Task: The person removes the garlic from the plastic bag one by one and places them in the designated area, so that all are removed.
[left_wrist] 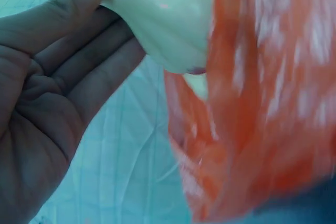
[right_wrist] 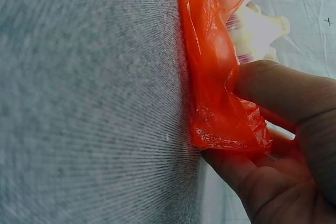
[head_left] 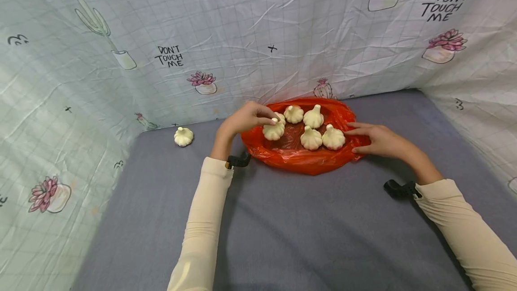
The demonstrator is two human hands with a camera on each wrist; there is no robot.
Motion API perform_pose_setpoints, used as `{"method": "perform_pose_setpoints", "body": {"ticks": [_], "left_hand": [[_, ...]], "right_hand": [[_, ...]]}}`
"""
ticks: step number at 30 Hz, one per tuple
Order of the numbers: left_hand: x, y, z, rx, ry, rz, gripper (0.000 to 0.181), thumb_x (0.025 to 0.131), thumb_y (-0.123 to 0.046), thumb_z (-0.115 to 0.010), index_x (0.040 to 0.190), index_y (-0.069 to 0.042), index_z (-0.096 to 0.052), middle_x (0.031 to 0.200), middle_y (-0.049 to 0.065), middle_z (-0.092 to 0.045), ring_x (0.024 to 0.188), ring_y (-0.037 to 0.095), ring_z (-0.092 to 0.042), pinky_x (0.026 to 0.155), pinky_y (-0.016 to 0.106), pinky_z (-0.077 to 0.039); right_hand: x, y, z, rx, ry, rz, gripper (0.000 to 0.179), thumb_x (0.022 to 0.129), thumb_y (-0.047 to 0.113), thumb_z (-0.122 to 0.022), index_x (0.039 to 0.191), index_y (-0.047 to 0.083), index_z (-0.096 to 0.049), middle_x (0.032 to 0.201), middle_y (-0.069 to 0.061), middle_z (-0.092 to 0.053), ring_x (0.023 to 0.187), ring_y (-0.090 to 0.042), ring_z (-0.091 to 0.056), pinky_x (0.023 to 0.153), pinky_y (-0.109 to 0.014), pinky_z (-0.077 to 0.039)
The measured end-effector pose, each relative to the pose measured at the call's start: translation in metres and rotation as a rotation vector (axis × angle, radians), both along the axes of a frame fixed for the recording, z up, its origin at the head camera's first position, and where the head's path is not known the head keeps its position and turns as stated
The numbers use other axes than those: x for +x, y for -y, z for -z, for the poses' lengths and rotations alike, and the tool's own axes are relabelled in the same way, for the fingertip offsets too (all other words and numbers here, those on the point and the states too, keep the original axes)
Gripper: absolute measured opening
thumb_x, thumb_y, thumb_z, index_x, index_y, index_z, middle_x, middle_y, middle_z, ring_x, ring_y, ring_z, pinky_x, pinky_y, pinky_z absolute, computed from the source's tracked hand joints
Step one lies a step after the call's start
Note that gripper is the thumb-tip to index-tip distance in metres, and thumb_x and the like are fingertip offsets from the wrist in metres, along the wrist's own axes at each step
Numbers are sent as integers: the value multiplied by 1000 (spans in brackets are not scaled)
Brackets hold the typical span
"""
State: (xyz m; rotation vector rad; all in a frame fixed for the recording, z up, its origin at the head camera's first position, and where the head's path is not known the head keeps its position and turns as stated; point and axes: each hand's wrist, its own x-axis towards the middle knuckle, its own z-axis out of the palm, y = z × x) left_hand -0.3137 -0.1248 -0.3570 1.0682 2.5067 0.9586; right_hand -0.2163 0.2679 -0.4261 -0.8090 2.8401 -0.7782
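A red plastic bag (head_left: 300,160) lies spread wide on the grey surface, with several pale garlic bulbs (head_left: 311,138) inside. At the bag's left side my left hand (head_left: 248,119) pinches one garlic bulb (head_left: 273,131) by its stem. This bulb (left_wrist: 165,17) fills the top of the left wrist view, beside the bag's red wall. My right hand (head_left: 377,140) holds the bag's right edge. In the right wrist view the crumpled bag edge (right_wrist: 223,114) sits between thumb and fingers.
Another garlic bulb (head_left: 183,136) lies alone at the far left of the grey surface (head_left: 274,228). A printed white cloth (head_left: 242,35) hangs behind and along both sides. Each wrist wears a black camera mount (head_left: 239,160).
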Motion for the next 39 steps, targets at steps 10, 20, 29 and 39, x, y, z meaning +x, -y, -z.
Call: {"method": "perform_pose_setpoints", "body": {"ticks": [10, 20, 29, 39], "left_hand": [[14, 36, -13, 39, -48, -49, 19, 95, -22, -74, 109, -11, -81, 106, 1, -77, 93, 13, -68, 83, 33, -54], [24, 58, -16, 41, -89, -84, 17, 95, -20, -74, 108, -12, -81, 103, 0, -78, 90, 11, -68, 78, 31, -53], [33, 80, -19, 77, -93, -152, 19, 96, -22, -74, 111, -13, -81, 106, 2, -78, 88, 17, -69, 74, 27, -50], [43, 104, -17, 64, -145, -186, 20, 95, -22, -75, 111, -13, -81, 103, 2, -78, 87, 18, -68, 71, 24, -49]], "right_hand": [[1, 1, 0, 9, 1, -10, 51, 89, 12, -79, 136, 0, -63, 153, -26, -44, 137, -50, -43, 106, -65, -38], [1, 1, 0, -6, -17, -9, 51, 88, 13, -80, 135, 0, -64, 153, -25, -45, 136, -49, -44, 106, -64, -38], [0, 2, -3, -34, -173, -14, 49, 83, 10, -84, 129, 1, -69, 146, -24, -53, 75, -15, -51, 77, -39, -44], [-1, 4, -12, -25, -201, -16, 48, 84, 11, -84, 128, 1, -69, 145, -23, -54, 81, -17, -52, 76, -39, -44]]}}
